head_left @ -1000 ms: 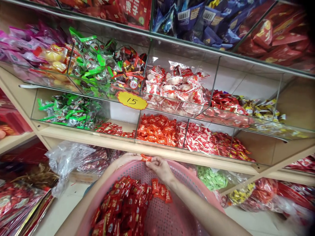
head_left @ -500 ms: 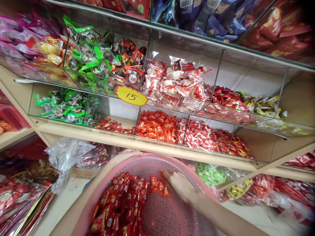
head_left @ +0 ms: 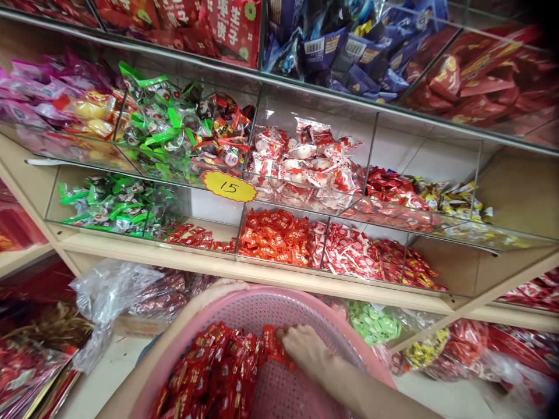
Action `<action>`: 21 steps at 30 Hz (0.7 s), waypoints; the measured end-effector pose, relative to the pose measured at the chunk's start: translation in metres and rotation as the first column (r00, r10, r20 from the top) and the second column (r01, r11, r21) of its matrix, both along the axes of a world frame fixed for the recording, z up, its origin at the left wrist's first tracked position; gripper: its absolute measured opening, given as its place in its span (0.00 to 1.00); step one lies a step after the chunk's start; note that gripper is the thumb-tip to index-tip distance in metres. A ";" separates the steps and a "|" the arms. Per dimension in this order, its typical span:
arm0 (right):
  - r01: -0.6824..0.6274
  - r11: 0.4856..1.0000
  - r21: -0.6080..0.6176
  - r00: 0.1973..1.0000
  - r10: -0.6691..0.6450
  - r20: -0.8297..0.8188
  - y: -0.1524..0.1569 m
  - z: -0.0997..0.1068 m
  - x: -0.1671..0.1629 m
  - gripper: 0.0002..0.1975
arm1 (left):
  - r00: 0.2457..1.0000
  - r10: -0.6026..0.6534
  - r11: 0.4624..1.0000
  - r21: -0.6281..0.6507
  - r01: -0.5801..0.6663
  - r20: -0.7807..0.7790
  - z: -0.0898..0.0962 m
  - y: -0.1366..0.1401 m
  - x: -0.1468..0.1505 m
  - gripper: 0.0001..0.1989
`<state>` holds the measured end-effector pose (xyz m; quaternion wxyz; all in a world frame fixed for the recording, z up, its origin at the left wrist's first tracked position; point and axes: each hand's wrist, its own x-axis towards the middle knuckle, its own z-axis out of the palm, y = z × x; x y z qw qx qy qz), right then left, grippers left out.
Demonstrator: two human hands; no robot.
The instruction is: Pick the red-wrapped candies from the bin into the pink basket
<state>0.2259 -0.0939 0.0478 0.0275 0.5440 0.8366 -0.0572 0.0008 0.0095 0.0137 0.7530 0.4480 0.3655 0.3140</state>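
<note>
R hand (head_left: 305, 348) is down inside the pink basket (head_left: 262, 299), fingers curled onto red candy packets (head_left: 218, 372) heaped in its left half; can't tell if it's actually pinching one. L hand (head_left: 218, 289) wraps the basket's far rim, fingers pressed on it, just below the shelf edge (head_left: 279, 273) w/ the yellow "15" tag (head_left: 228, 186) above.

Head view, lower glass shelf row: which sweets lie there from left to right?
Green-wrapped sweets → small dark-red packets → orange-red packets → red-and-white packets → red-and-yellow packets.
</note>
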 end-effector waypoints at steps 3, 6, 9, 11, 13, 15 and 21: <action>-0.030 0.998 0.052 0.999 0.030 -0.013 0.016 0.043 0.007 0.08 | 1.000 0.030 0.999 -0.018 -0.030 -0.008 0.000 -0.001 0.000 0.17; 0.043 0.982 0.184 0.998 -0.033 -0.057 0.048 0.086 0.013 0.10 | 1.000 0.016 0.999 -0.030 -0.015 0.021 -0.007 0.002 -0.001 0.15; 0.217 0.935 0.282 0.976 -0.202 -0.081 0.083 0.106 0.013 0.07 | 1.000 0.001 1.000 -0.020 -0.001 0.021 -0.013 0.007 -0.002 0.15; 0.295 0.912 0.284 0.955 -0.286 -0.071 0.100 0.106 0.010 0.08 | 1.000 -0.001 1.000 -0.015 0.001 0.017 -0.014 0.008 -0.003 0.15; 0.355 0.895 0.270 0.934 -0.353 -0.060 0.110 0.100 0.008 0.10 | 1.000 0.015 1.000 -0.019 -0.015 0.008 -0.013 0.009 -0.002 0.14; 0.397 0.881 0.259 0.917 -0.396 -0.058 0.115 0.095 0.005 0.13 | 1.000 0.030 0.999 -0.026 -0.030 -0.008 -0.010 0.008 -0.002 0.15; 0.454 0.848 0.274 0.890 -0.443 -0.104 0.111 0.101 -0.003 0.18 | 1.000 0.007 1.000 -0.018 -0.008 -0.010 -0.010 0.007 -0.003 0.16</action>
